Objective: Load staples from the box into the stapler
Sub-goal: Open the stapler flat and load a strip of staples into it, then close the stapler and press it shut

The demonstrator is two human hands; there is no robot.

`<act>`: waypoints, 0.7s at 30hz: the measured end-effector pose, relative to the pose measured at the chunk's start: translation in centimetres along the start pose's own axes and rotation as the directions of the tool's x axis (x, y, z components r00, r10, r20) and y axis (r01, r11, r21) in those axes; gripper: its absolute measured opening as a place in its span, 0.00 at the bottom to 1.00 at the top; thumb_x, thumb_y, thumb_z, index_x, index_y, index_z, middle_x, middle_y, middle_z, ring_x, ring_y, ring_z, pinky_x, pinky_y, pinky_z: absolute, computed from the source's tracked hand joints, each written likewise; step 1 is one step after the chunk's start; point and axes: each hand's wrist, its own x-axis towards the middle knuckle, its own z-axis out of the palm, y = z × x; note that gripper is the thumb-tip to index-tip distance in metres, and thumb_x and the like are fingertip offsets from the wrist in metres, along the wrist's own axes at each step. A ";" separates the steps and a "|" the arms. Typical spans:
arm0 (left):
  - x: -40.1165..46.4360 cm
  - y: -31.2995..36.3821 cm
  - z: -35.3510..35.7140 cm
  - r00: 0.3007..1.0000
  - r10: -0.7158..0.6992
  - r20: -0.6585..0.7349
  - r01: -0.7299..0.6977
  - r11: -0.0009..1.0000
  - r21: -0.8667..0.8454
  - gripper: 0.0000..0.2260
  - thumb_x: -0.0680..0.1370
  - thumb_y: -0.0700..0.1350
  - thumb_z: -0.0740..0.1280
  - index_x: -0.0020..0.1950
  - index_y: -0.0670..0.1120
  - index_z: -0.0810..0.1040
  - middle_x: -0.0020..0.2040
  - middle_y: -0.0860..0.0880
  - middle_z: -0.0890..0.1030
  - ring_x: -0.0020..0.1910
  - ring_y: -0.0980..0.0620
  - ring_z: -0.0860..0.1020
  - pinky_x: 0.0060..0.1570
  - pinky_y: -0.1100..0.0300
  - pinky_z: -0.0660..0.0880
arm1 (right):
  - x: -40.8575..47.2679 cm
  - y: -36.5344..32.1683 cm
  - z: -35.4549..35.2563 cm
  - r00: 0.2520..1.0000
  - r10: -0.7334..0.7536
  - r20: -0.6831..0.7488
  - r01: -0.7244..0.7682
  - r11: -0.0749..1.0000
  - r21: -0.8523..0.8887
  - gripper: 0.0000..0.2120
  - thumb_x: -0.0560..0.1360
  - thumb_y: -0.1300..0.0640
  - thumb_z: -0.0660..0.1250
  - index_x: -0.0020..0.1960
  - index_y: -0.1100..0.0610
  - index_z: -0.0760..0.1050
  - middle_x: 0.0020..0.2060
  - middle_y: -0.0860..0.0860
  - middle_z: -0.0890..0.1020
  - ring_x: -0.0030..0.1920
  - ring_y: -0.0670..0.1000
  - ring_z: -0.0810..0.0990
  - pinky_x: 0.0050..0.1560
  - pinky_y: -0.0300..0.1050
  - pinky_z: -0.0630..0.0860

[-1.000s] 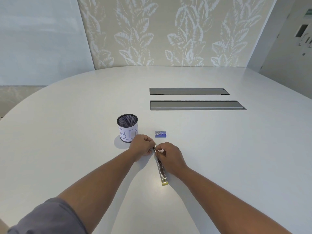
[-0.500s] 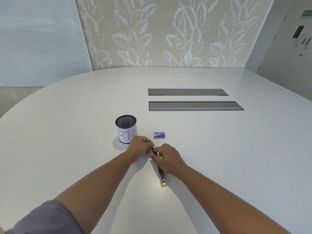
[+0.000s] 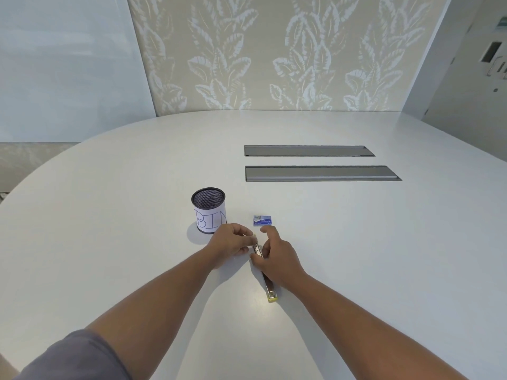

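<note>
A slim metal stapler point(image 3: 270, 290) with a yellow near end lies lengthwise on the white table point(image 3: 356, 242), and its far end lies opened out. My left hand point(image 3: 229, 241) pinches that far metal end from the left. My right hand point(image 3: 274, 255) arches over the stapler's middle and hides it. Its thumb sits beside the metal, and its forefinger is stretched out a little short of the small blue staple box point(image 3: 262, 220). The box lies closed on the table just beyond both hands.
A black mesh cup point(image 3: 209, 209) wrapped in paper marked BIN stands left of the box, just behind my left hand. Two long grey cable hatches point(image 3: 321, 173) are set into the table farther back. A leaf-patterned wall lies beyond.
My right hand has let go of the stapler's far end and spread its fingers, the forefinger now pointing toward the staple box. My left hand keeps its pinch.
</note>
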 end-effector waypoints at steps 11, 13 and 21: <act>0.3 0.1 0.4 0.999 -0.002 -0.035 0.003 0.999 0.049 0.08 0.70 0.35 0.78 0.46 0.40 0.83 0.31 0.47 0.79 0.29 0.51 0.77 0.33 0.61 0.78 | -0.2 -0.1 -0.2 1.000 0.009 0.030 -0.009 1.000 0.004 0.27 0.73 0.51 0.71 0.69 0.49 0.66 0.35 0.48 0.79 0.37 0.48 0.78 0.39 0.44 0.74; 0.2 0.0 0.4 0.999 0.011 -0.032 -0.009 0.999 0.049 0.07 0.70 0.35 0.78 0.46 0.40 0.83 0.31 0.48 0.78 0.29 0.52 0.77 0.32 0.61 0.77 | -0.2 -0.3 -0.5 0.997 0.044 0.068 -0.048 0.997 0.055 0.31 0.71 0.50 0.73 0.70 0.48 0.65 0.35 0.49 0.80 0.37 0.48 0.79 0.42 0.47 0.77; 0.2 -0.2 0.3 0.998 0.037 -0.049 -0.033 0.997 0.065 0.09 0.70 0.37 0.78 0.48 0.38 0.83 0.31 0.48 0.78 0.29 0.51 0.76 0.33 0.61 0.76 | -0.9 -2.1 -1.4 0.977 0.134 0.167 -0.094 0.969 -0.227 0.35 0.68 0.50 0.68 0.71 0.44 0.56 0.38 0.50 0.78 0.41 0.55 0.80 0.38 0.49 0.77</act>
